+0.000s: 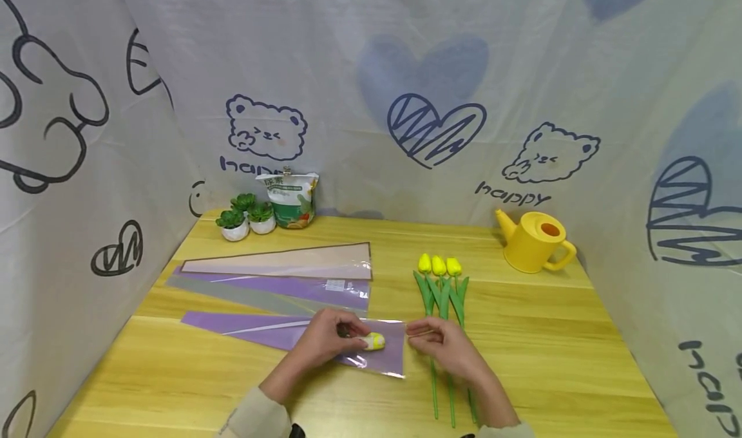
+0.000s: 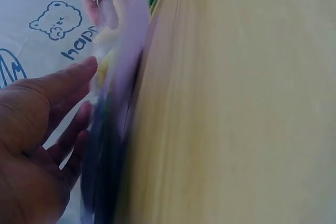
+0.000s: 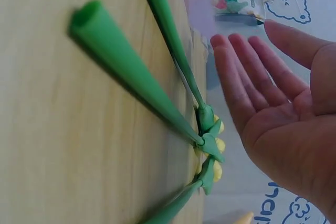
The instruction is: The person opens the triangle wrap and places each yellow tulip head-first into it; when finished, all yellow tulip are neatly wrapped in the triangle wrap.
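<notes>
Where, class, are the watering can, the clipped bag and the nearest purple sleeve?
Watering can [image 1: 524,246]: head view, yellow body.
Clipped bag [image 1: 292,210]: head view, green front.
Nearest purple sleeve [image 1: 394,353]: head view, wide end.

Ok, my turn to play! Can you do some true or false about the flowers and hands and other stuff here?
1. Three yellow tulips lie side by side. True.
2. The watering can is blue. False: the watering can is yellow.
3. The left hand is over the frontmost purple wrapper. True.
4. The right hand grips the teapot-like can's handle. False: the right hand is over the tulip stems.
5. Potted plants stand beside a bag. True.
</notes>
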`<state>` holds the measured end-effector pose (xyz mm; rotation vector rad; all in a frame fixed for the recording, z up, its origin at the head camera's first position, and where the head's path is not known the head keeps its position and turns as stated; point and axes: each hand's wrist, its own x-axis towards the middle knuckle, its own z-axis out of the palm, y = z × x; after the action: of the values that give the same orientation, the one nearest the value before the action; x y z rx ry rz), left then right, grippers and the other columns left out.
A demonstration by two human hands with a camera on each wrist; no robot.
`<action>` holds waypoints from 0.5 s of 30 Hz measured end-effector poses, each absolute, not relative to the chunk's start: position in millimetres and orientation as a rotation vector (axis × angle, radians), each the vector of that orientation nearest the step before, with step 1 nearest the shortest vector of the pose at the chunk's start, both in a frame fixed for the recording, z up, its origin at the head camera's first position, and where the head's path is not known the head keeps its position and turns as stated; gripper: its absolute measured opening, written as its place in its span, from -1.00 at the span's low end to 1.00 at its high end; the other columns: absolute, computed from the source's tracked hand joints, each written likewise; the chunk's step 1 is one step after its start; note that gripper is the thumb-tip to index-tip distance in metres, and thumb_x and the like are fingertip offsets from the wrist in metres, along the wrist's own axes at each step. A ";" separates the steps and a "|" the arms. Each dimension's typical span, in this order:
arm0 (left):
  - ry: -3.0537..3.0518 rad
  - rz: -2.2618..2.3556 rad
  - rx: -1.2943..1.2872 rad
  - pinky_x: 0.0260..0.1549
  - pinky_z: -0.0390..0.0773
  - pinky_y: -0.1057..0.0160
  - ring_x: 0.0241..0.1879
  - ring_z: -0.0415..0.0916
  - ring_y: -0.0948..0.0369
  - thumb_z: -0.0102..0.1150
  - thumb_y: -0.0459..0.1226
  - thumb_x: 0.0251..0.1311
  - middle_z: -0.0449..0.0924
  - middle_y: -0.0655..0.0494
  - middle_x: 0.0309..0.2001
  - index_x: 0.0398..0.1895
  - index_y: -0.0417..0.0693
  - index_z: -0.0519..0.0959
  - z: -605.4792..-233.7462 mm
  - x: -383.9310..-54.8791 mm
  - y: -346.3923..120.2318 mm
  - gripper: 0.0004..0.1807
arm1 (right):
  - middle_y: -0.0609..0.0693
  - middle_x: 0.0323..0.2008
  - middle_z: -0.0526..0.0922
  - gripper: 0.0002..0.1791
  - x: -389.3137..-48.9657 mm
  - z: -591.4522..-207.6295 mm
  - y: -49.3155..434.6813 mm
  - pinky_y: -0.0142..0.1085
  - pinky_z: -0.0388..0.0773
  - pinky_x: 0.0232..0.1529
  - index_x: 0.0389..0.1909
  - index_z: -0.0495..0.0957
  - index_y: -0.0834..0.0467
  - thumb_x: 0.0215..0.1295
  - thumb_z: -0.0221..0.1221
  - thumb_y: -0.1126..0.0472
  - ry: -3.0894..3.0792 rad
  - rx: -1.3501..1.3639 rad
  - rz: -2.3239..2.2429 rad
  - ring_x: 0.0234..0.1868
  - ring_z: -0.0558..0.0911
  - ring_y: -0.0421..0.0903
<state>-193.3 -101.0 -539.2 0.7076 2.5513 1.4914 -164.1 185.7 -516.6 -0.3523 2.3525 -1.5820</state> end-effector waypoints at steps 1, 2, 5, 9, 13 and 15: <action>2.565 1.478 0.714 -0.20 0.59 0.33 -0.31 0.61 0.35 0.60 -0.22 0.03 0.78 0.26 -0.29 -0.25 0.11 0.81 -539.3 -193.5 -101.7 -0.80 | 0.21 0.09 0.70 -0.65 -163.9 -516.4 186.0 -0.39 0.66 0.00 0.18 0.59 0.29 0.44 0.26 0.28 2.359 -0.339 -1.588 0.05 0.72 0.07; 2.579 1.462 0.720 -0.14 0.60 0.29 -0.26 0.62 0.32 0.60 -0.21 0.02 0.78 0.27 -0.26 -0.24 0.13 0.81 -539.3 -193.7 -102.4 -0.79 | 0.21 0.10 0.69 -0.64 -163.7 -516.6 186.3 -0.38 0.66 0.00 0.20 0.58 0.28 0.44 0.26 0.28 2.363 -0.330 -1.591 0.06 0.71 0.08; 2.633 1.386 0.732 0.05 0.56 0.15 -0.09 0.63 0.24 0.62 -0.17 -0.01 0.78 0.32 -0.16 -0.20 0.20 0.80 -539.5 -194.1 -105.4 -0.73 | 0.22 0.17 0.65 -0.59 -163.0 -517.2 187.0 -0.34 0.67 0.02 0.24 0.55 0.27 0.42 0.28 0.30 2.356 -0.328 -1.596 0.12 0.69 0.13; 2.660 1.278 0.761 0.18 0.52 0.00 0.04 0.61 0.16 0.64 -0.16 -0.02 0.77 0.31 -0.06 -0.12 0.20 0.79 -539.8 -194.4 -110.5 -0.66 | 0.26 0.24 0.59 -0.57 -162.4 -518.9 187.6 -0.27 0.69 0.05 0.24 0.55 0.27 0.40 0.30 0.26 2.366 -0.381 -1.550 0.15 0.67 0.19; 2.660 1.211 0.778 0.13 0.54 0.02 0.01 0.60 0.18 0.63 -0.15 0.01 0.77 0.30 -0.05 -0.08 0.21 0.79 -538.9 -194.2 -114.0 -0.65 | 0.24 0.22 0.58 -0.59 -161.6 -520.9 186.2 -0.26 0.70 0.02 0.21 0.59 0.25 0.40 0.32 0.22 2.396 -0.425 -1.499 0.13 0.67 0.19; 2.662 1.190 0.778 0.10 0.55 0.04 -0.02 0.59 0.19 0.62 -0.14 0.01 0.76 0.30 -0.05 -0.08 0.22 0.79 -538.0 -193.6 -115.1 -0.65 | 0.22 0.21 0.58 -0.60 -161.4 -522.0 184.6 -0.28 0.69 0.01 0.20 0.60 0.22 0.39 0.33 0.21 2.407 -0.427 -1.485 0.12 0.67 0.18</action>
<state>-193.6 -115.1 -538.0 0.7776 2.6623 1.1905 -161.4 184.6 -522.0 -0.4269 2.4072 -1.4855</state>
